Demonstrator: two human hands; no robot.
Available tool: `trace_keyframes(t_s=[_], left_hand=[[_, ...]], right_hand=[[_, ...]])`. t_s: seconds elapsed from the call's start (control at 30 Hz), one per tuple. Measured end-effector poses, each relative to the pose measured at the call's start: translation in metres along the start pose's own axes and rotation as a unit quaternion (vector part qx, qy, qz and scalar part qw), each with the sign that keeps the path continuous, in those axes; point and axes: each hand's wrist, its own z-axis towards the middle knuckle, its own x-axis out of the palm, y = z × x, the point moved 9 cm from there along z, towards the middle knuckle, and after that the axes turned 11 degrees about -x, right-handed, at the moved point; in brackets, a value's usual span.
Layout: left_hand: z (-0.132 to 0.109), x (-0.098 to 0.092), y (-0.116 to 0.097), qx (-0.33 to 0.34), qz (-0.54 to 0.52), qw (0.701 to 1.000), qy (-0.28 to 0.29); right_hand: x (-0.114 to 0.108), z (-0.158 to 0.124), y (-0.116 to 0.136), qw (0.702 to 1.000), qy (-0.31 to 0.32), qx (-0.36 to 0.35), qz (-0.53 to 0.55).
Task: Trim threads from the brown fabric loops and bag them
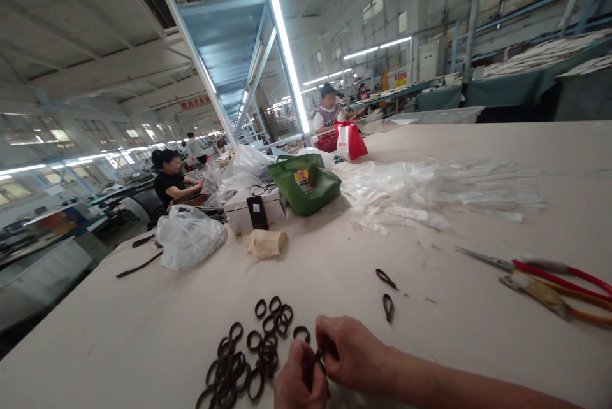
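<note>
My left hand (pixel 301 376) and my right hand (pixel 351 353) meet at the bottom centre, fingers pinched together. Between them shows a bit of a small dark brown loop (pixel 319 354); most of it is hidden by the fingers. Just beyond my left hand lies a single brown ring (pixel 301 333). To the left is a loose pile of similar dark brown rings (pixel 234 364). Two flattened brown loops (pixel 388 308) lie apart from the pile, beyond my right hand.
Red-handled scissors (pixel 511 264) and orange-handled pliers (pixel 540 291) lie at the right. Farther back are a green bag (pixel 306 184), clear plastic sleeves (pixel 411 189), a phone (pixel 257 213), a tan roll (pixel 266 244) and a white plastic bag (pixel 190 237). A co-worker (pixel 169 179) sits beyond the left edge.
</note>
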Motion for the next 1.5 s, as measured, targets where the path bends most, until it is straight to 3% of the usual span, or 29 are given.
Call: trace_keyframes(t_s=[0.13,0.27,0.43,0.53,0.67,0.8,0.93,1.0,1.07,1.13,1.23,1.4,1.5], left_hand=[[-0.01,-0.015,-0.022,0.035,0.066,0.996,-0.038],[-0.016,-0.03,-0.037,0.014,0.113,0.991,-0.067],[-0.013,-0.039,-0.035,-0.037,0.152,0.986,-0.063],[-0.012,-0.035,-0.029,-0.05,0.075,0.996,-0.015],[-0.012,-0.023,-0.019,-0.098,-0.111,0.986,0.077],[-0.013,-0.011,-0.006,-0.189,-0.194,0.952,0.142],[-0.016,-0.01,0.002,-0.238,-0.233,0.93,0.154],[-0.017,-0.01,0.0,-0.228,-0.216,0.936,0.157],[-0.018,-0.009,-0.006,-0.201,-0.18,0.949,0.163],[-0.019,-0.007,-0.012,-0.174,-0.148,0.96,0.162],[-0.013,-0.018,-0.016,-0.136,-0.114,0.976,0.129],[0.005,-0.085,-0.007,-0.089,-0.023,0.995,-0.032],[0.011,-0.121,0.001,-0.103,0.053,0.987,-0.112]], right_hand=[[-0.006,-0.002,0.017,0.998,0.031,0.002,-0.059],[-0.008,0.0,0.026,0.996,0.058,-0.007,-0.073],[-0.002,0.001,0.013,0.996,0.065,0.027,0.05],[0.007,-0.001,0.003,0.976,0.072,0.068,0.196],[0.022,-0.004,-0.003,0.906,0.093,0.106,0.4],[0.022,-0.004,-0.006,0.895,0.086,0.118,0.422],[0.022,-0.006,-0.001,0.897,0.111,0.111,0.412],[0.02,-0.008,0.006,0.913,0.154,0.081,0.37],[0.012,-0.008,0.013,0.95,0.185,0.028,0.249],[-0.002,-0.005,0.018,0.975,0.191,-0.023,0.11],[-0.033,-0.003,0.017,0.984,0.17,-0.056,-0.002],[-0.111,-0.018,-0.02,0.977,0.034,-0.008,-0.209],[-0.127,-0.039,-0.04,0.96,0.022,-0.007,-0.28]])
